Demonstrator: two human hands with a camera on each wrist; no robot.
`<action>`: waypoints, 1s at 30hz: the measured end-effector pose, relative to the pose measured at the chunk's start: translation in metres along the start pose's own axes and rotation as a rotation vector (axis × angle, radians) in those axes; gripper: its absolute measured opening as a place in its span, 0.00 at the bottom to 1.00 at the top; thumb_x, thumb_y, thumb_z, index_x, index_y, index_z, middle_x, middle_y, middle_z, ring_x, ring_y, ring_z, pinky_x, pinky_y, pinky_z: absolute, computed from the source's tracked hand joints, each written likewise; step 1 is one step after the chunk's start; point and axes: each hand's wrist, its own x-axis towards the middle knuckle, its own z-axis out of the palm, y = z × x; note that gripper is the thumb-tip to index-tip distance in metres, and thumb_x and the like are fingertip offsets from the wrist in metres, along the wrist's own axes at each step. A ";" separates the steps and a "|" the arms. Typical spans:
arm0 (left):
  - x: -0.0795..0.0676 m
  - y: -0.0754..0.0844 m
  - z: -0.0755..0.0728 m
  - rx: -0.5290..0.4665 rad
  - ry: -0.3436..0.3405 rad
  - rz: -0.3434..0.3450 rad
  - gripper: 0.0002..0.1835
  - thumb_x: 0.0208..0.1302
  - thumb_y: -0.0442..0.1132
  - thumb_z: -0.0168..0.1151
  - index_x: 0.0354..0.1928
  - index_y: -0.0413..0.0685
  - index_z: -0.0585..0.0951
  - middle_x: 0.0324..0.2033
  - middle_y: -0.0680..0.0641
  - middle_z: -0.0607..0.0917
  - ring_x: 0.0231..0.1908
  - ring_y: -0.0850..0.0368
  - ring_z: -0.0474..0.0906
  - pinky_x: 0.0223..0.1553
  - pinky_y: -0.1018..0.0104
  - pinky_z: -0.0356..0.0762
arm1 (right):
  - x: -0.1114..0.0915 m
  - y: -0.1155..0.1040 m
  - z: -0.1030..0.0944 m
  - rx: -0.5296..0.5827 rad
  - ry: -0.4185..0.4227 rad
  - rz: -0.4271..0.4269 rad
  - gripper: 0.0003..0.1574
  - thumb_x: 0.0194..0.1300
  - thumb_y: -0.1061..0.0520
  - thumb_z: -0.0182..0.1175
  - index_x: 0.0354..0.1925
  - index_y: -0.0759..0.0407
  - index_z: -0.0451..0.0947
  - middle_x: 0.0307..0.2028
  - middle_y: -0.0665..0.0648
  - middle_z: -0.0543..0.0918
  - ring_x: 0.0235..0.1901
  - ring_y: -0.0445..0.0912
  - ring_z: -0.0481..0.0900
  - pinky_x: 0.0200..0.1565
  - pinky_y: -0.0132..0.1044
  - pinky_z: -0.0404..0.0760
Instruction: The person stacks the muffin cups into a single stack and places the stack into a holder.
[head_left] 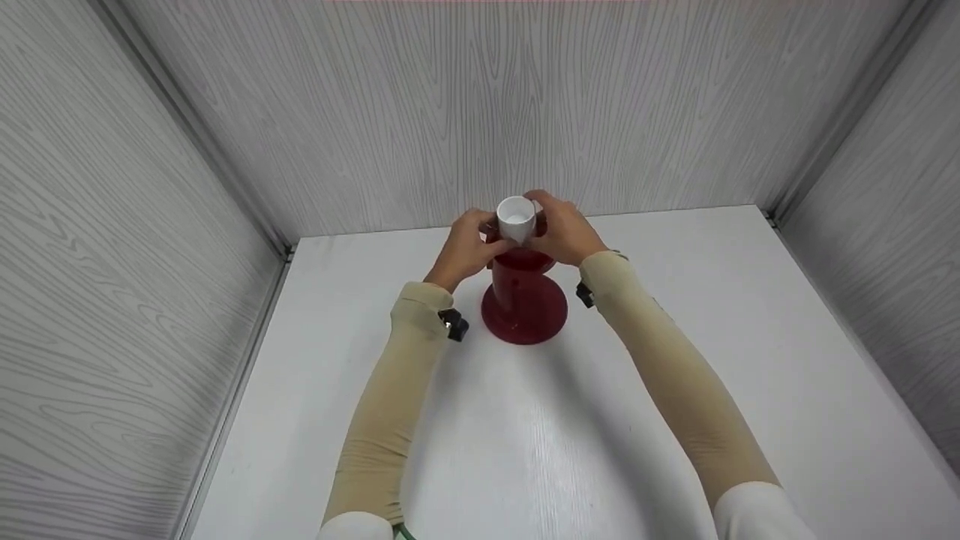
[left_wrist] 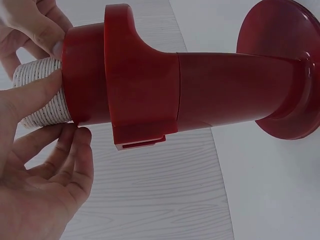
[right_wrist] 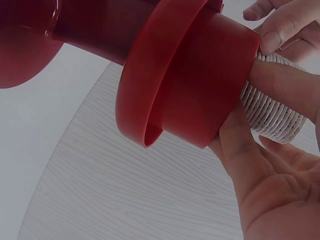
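Note:
A glossy red stand (head_left: 525, 307) with a round base, an upright column and a wider, collared tube on top stands near the back of the table. From its upper mouth sticks a stack of white paper cups (head_left: 516, 214), with ribbed, closely packed rims (left_wrist: 52, 107) in the left wrist view. My left hand (head_left: 465, 251) holds the stack, its thumb across the rims and its fingers under them beside the red mouth. From the other side my right hand (head_left: 566, 232) also grips the cups, its fingertips touching the red edge. The stack's lower part is hidden inside the tube.
The stand rests on a white tabletop (head_left: 495, 420). Grey wood-grain panels rise at the back (head_left: 487, 105), left (head_left: 135, 262) and right (head_left: 885, 210). The back panel is close behind both hands.

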 end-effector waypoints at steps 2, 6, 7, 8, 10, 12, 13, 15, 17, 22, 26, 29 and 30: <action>0.000 -0.001 0.000 -0.027 -0.019 -0.014 0.19 0.68 0.39 0.69 0.58 0.43 0.83 0.56 0.41 0.77 0.55 0.49 0.78 0.47 0.56 0.87 | 0.000 0.001 0.000 -0.011 -0.009 -0.003 0.47 0.67 0.60 0.69 0.77 0.55 0.59 0.57 0.66 0.85 0.56 0.56 0.85 0.60 0.52 0.84; -0.001 -0.001 0.000 -0.051 -0.047 -0.034 0.18 0.69 0.38 0.68 0.58 0.40 0.82 0.56 0.40 0.75 0.53 0.49 0.79 0.42 0.56 0.89 | -0.001 0.002 0.001 -0.030 -0.030 -0.012 0.45 0.69 0.57 0.68 0.77 0.55 0.59 0.61 0.65 0.83 0.58 0.56 0.85 0.62 0.52 0.84; -0.001 -0.001 0.000 -0.048 -0.052 -0.035 0.19 0.69 0.38 0.68 0.58 0.40 0.82 0.57 0.39 0.75 0.53 0.49 0.79 0.41 0.57 0.89 | -0.001 0.003 0.002 -0.031 -0.035 -0.015 0.45 0.70 0.56 0.67 0.78 0.55 0.59 0.63 0.64 0.82 0.60 0.56 0.84 0.63 0.52 0.83; -0.001 -0.001 0.000 -0.044 -0.054 -0.034 0.19 0.69 0.39 0.68 0.59 0.39 0.81 0.57 0.39 0.75 0.53 0.49 0.79 0.41 0.59 0.89 | -0.001 0.003 0.002 -0.028 -0.039 -0.018 0.44 0.71 0.55 0.67 0.77 0.55 0.59 0.64 0.64 0.81 0.61 0.56 0.84 0.63 0.53 0.83; -0.001 0.000 -0.001 -0.036 -0.059 -0.027 0.20 0.69 0.39 0.67 0.59 0.39 0.81 0.57 0.39 0.75 0.53 0.49 0.79 0.40 0.62 0.88 | -0.001 0.003 0.003 -0.027 -0.042 -0.023 0.43 0.72 0.55 0.66 0.77 0.55 0.59 0.65 0.64 0.80 0.62 0.56 0.83 0.63 0.53 0.82; -0.002 -0.001 -0.001 -0.033 -0.066 -0.021 0.21 0.70 0.40 0.67 0.60 0.39 0.80 0.57 0.38 0.74 0.53 0.48 0.79 0.40 0.63 0.88 | -0.001 0.004 0.003 -0.024 -0.047 -0.031 0.42 0.73 0.55 0.65 0.77 0.56 0.59 0.66 0.64 0.80 0.63 0.56 0.82 0.63 0.53 0.82; -0.002 -0.001 -0.002 -0.030 -0.070 -0.022 0.21 0.70 0.40 0.67 0.61 0.39 0.80 0.57 0.38 0.74 0.54 0.48 0.79 0.40 0.63 0.88 | -0.001 0.004 0.003 -0.021 -0.050 -0.033 0.41 0.73 0.55 0.64 0.77 0.56 0.59 0.66 0.64 0.79 0.63 0.55 0.82 0.63 0.52 0.82; -0.002 -0.001 -0.002 -0.028 -0.075 -0.017 0.22 0.71 0.42 0.66 0.61 0.39 0.80 0.57 0.38 0.74 0.54 0.46 0.79 0.41 0.64 0.88 | -0.002 0.004 0.003 -0.019 -0.054 -0.035 0.41 0.74 0.55 0.63 0.77 0.56 0.59 0.67 0.63 0.79 0.63 0.55 0.82 0.63 0.52 0.83; -0.002 -0.001 -0.002 -0.025 -0.078 -0.015 0.22 0.71 0.43 0.66 0.62 0.39 0.80 0.57 0.38 0.74 0.54 0.46 0.78 0.41 0.64 0.87 | -0.003 0.003 0.004 -0.011 -0.056 -0.040 0.39 0.74 0.54 0.63 0.77 0.56 0.60 0.67 0.62 0.79 0.64 0.54 0.81 0.63 0.51 0.83; -0.003 -0.002 -0.002 0.008 -0.075 -0.005 0.23 0.73 0.46 0.64 0.62 0.39 0.79 0.57 0.39 0.74 0.54 0.49 0.76 0.43 0.63 0.86 | -0.004 0.004 0.005 0.009 -0.053 -0.059 0.34 0.75 0.54 0.61 0.75 0.53 0.64 0.66 0.60 0.80 0.63 0.53 0.82 0.64 0.52 0.82; -0.004 -0.004 -0.001 0.020 -0.075 -0.005 0.23 0.74 0.46 0.64 0.63 0.40 0.79 0.57 0.39 0.73 0.54 0.50 0.75 0.45 0.62 0.85 | -0.002 0.007 0.007 0.023 -0.052 -0.089 0.31 0.75 0.54 0.61 0.72 0.55 0.68 0.63 0.59 0.81 0.62 0.51 0.82 0.65 0.50 0.81; -0.003 -0.006 0.000 0.018 -0.075 -0.008 0.23 0.73 0.46 0.64 0.63 0.41 0.79 0.57 0.39 0.73 0.54 0.50 0.74 0.45 0.63 0.85 | -0.001 0.008 0.008 0.036 -0.050 -0.112 0.27 0.75 0.55 0.61 0.69 0.56 0.71 0.61 0.58 0.81 0.59 0.50 0.80 0.65 0.49 0.81; -0.003 -0.006 0.000 0.014 -0.074 -0.011 0.23 0.73 0.46 0.64 0.63 0.41 0.79 0.57 0.40 0.73 0.55 0.50 0.74 0.45 0.63 0.85 | -0.001 0.008 0.008 0.035 -0.048 -0.120 0.26 0.75 0.55 0.61 0.68 0.57 0.72 0.60 0.58 0.80 0.58 0.49 0.79 0.64 0.49 0.81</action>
